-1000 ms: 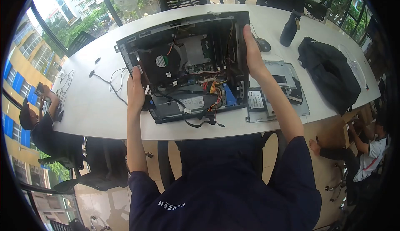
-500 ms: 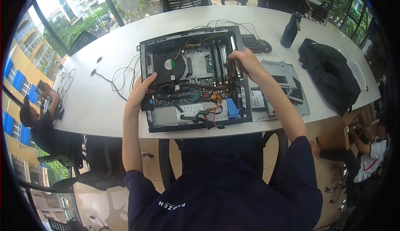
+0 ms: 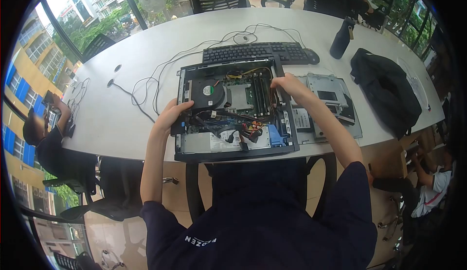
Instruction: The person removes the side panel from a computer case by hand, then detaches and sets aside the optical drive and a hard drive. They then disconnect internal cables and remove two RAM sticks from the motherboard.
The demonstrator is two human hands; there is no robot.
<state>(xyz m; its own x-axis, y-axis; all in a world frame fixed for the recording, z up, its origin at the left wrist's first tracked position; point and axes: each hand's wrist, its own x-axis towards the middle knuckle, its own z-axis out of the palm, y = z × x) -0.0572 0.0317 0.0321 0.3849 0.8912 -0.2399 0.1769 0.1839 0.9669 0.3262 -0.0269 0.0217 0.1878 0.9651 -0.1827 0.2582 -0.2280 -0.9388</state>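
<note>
An opened desktop computer case (image 3: 219, 156) is in front of me at the table's near edge, its inside facing up. My left hand (image 3: 173, 115) grips its left side, thumb over the rim beside the black fan (image 3: 198, 93). On the opposite side, my right hand (image 3: 291, 87) is closed on the right wall, with some fingers hidden. Memory sticks (image 3: 261, 94) stand near that wall. Loose cables (image 3: 247, 132) lie across the silver power supply (image 3: 219, 142), left of a blue plastic piece (image 3: 277, 136).
Behind the case are a black keyboard (image 3: 248, 52) and mouse (image 3: 312, 56). Metal panels and parts (image 3: 331, 87) lie to the right, near a dark bottle (image 3: 342, 38) and black bag (image 3: 384, 90). Thin cables (image 3: 151, 86) run leftward. People sit around.
The case has come down and toward me, slightly to the right, with both hands on it. The keyboard, mostly hidden before, now shows behind it.
</note>
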